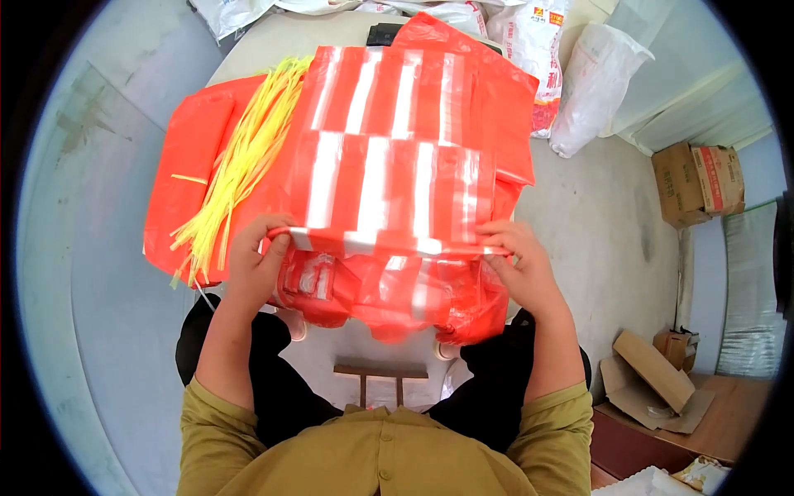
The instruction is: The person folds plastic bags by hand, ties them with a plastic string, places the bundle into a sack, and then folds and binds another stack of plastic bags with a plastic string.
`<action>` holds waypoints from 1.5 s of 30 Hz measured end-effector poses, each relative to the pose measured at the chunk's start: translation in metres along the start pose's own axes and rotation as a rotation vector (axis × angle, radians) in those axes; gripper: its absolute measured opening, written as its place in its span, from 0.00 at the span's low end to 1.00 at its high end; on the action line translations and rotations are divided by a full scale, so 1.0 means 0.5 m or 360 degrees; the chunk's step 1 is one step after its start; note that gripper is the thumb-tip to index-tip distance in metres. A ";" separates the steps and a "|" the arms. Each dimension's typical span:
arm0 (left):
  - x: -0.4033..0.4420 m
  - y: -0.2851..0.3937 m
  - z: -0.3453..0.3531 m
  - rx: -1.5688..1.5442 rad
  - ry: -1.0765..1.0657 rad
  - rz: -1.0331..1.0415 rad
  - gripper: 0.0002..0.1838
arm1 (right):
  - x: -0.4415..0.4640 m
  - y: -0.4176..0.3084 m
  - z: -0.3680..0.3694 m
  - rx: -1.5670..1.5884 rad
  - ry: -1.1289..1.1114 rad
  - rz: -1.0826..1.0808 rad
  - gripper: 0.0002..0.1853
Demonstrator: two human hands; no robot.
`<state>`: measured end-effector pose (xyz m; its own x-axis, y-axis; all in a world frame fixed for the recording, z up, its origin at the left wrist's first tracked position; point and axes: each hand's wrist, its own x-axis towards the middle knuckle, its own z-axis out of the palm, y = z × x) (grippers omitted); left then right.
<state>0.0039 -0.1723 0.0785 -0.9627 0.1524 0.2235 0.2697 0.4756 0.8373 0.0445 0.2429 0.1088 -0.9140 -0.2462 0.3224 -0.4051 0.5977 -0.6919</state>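
Red and white striped plastic sheeting [372, 182] lies over the round table in front of me. A rolled or folded band of it runs crosswise near the table's front edge. My left hand [263, 252] pinches the band's left end, and my right hand [517, 258] pinches its right end. Below the band, crumpled red and white plastic [389, 289] hangs toward my lap. To the left, a bundle of yellow strips [244, 157] rests on folded red plastic [186, 153].
White printed sacks [529, 58] and a whitish bag [597, 87] stand beyond the table [298, 31]. A small black object [382, 34] is at its far side. Cardboard boxes [686, 186] are at right, an opened carton [653, 380] at lower right. A wooden stool [380, 372] is below.
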 end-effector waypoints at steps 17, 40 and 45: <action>0.035 -0.013 0.052 -0.0095 0.0136 -0.0398 0.10 | 0.005 0.024 0.020 0.0704 -0.0279 0.1042 0.15; 0.034 -0.008 0.054 -0.0018 0.0117 -0.0370 0.15 | -0.007 0.038 0.035 0.0656 -0.0219 0.0974 0.25; 0.040 0.005 0.053 0.0340 0.0079 -0.0325 0.13 | -0.001 0.025 0.024 0.0132 -0.0286 0.0725 0.20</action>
<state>-0.0140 -0.1455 0.0718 -0.9960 -0.0054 0.0897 0.0634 0.6646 0.7445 0.0399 0.2414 0.0923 -0.9850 -0.1061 -0.1361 0.0427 0.6143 -0.7879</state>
